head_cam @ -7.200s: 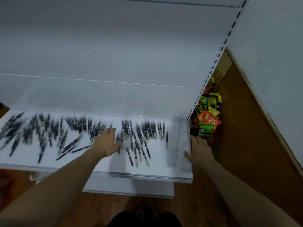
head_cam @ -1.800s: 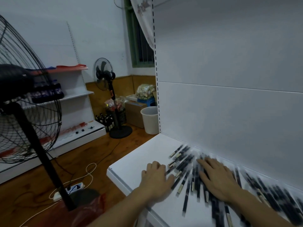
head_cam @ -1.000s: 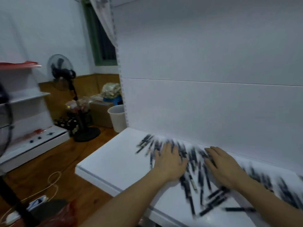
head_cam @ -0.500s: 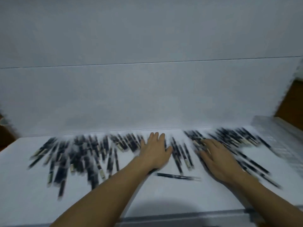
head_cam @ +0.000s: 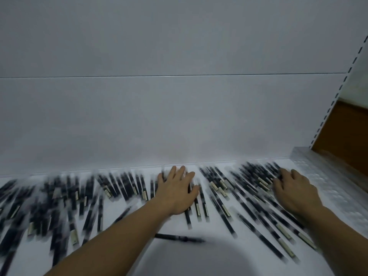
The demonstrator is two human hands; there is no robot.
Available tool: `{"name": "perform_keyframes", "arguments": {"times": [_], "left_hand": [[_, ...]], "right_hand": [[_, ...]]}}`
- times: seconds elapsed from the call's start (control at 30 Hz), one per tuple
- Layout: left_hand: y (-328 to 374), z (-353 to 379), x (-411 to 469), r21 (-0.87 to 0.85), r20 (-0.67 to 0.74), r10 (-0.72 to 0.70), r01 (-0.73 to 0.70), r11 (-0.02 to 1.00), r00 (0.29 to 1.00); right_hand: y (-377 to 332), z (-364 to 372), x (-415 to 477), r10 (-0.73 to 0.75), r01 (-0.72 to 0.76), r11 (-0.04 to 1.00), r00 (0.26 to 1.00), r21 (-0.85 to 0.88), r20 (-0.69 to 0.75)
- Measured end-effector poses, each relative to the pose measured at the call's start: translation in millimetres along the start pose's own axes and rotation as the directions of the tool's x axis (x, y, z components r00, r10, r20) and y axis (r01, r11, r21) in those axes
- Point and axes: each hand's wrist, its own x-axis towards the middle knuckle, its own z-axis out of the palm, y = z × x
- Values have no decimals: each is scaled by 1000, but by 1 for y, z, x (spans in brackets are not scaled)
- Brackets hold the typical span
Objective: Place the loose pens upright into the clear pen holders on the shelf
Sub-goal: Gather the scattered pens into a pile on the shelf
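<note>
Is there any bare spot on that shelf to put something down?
The front middle of the shelf, between the forearms, holds only one sideways pen. Pens crowd everything left of the left hand and around the right hand.

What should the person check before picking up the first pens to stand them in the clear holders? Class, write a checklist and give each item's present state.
1. Left grip free: ok, it rests flat on the pens and holds none.
2. Right grip free: ok, it also rests flat on pens.
3. Clear pen holders close by: ok, at the right end of the shelf, beside the right grip.
4. Holder slots free: cannot tell, too blurred.
5. Pens lined up for gathering: not ok, a stray pen lies crosswise near the front edge.
</note>
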Motion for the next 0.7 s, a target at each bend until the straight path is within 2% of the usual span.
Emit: {"name": "perform_keyframes", "arguments": {"times": [0.07,0.17,0.27,0.43,0.7], "left_hand": [[-2,0,2,4,6,2,-2,1000,1000],[-1,-1,2,11,24,11,-11,1000,1000],[-2,-6,2,9,58,20,-21,1000,998],[-10,-10,1,-27,98,42,-40,999,994],[2,-15,1,-38,-2,73,-73,997,997]], "right_hand": [[0,7,4,2,-2,1000,1000,-4,-8],[2,13,6,-65,68,995,997,79,-44],[-7,9,2,-131,130,979,991,159,-9],[-26,9,-4,-168,161,972,985,172,29],[-53,12,-23,-224,213,965,973,150,61]]}}
